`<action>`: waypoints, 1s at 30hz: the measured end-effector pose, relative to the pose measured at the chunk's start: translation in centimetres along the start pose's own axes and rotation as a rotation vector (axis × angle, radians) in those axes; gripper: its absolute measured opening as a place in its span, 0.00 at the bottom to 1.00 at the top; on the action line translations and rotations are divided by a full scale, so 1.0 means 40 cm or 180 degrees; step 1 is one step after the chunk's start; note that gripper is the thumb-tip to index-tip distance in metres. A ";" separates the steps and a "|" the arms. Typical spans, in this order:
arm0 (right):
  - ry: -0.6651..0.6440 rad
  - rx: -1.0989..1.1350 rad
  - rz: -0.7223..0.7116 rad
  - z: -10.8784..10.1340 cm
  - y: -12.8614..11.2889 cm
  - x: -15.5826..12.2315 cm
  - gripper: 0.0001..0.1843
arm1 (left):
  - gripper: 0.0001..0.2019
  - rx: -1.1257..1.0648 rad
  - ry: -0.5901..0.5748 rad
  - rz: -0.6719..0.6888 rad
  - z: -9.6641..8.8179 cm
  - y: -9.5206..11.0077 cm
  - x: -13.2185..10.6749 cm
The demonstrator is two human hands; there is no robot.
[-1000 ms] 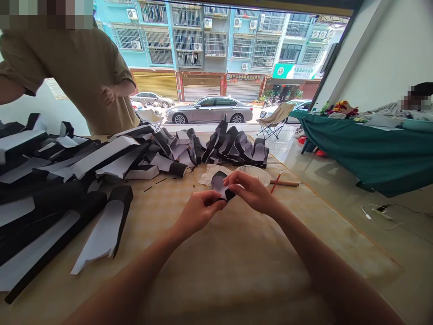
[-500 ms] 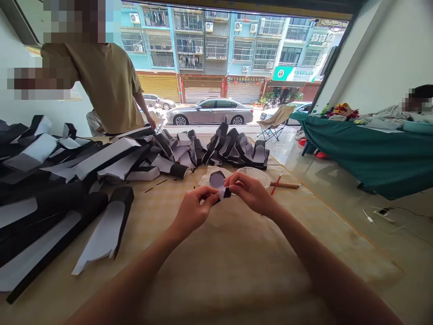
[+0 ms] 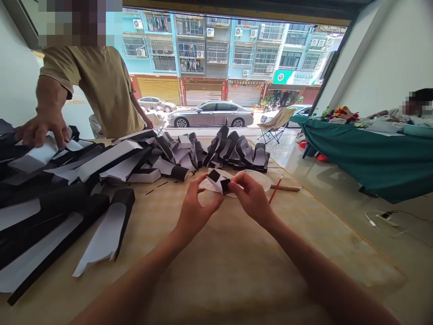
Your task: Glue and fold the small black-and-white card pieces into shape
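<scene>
A small folded paper piece [image 3: 218, 183], white with black square ends, is held up in front of me over the table. My right hand [image 3: 251, 195] pinches its black right end between thumb and fingertips. Beside it, my left hand [image 3: 196, 203] has thumb and index finger spread apart around the left side of the piece. The index fingertip is close to its upper left corner; whether it touches is unclear. Behind the piece lies a crumpled whitish sheet [image 3: 209, 185], with a round, pale, shallow dish [image 3: 262, 177] to its right.
A red pencil [image 3: 276, 188] and a brown stick [image 3: 287, 186] lie right of the dish. Black-and-white folded paper boxes [image 3: 108, 158] are piled at left and along the back. A co-worker's hand [image 3: 45, 128] rests on the pile. A green-covered table [image 3: 352, 149] stands at right.
The paper piece has turned, now showing two black squares. My left fingers have spread from a pinch. The co-worker's hand has come down onto the pile.
</scene>
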State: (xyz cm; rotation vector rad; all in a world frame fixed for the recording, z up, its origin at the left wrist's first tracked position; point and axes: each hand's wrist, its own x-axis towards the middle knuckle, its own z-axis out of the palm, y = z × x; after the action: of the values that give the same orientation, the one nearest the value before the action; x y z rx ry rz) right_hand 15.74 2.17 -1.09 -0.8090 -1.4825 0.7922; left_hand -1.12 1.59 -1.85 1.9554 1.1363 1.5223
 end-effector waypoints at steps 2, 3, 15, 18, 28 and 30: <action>-0.0130 0.0095 0.0009 0.013 -0.001 -0.010 0.12 | 0.28 0.0077 0.0022 0.0018 0.001 -0.001 -0.001; -0.0189 0.0099 0.0014 0.019 -0.002 -0.016 0.11 | 0.27 0.0079 0.0037 0.0032 0.000 -0.001 -0.001; 0.1571 -0.2956 0.0399 -0.229 0.002 0.075 0.14 | 0.25 -0.0189 0.0056 0.0249 -0.004 -0.008 0.004; 0.1348 -0.3559 0.1607 -0.329 0.061 0.088 0.13 | 0.26 -0.0319 -0.0017 0.0272 -0.002 -0.011 0.002; 0.1178 -0.2946 0.1730 -0.352 0.161 0.088 0.07 | 0.27 -0.0551 -0.0136 0.0639 -0.003 -0.006 0.000; 0.1377 -0.2683 0.1376 -0.347 0.127 0.096 0.10 | 0.27 -0.0531 -0.0128 0.0650 -0.002 -0.007 -0.002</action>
State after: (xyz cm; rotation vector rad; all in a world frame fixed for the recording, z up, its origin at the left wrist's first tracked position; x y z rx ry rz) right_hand 29.62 8.40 -2.58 -1.8506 -1.2331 0.2235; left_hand -1.32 1.68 -2.08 2.0267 0.7854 1.6148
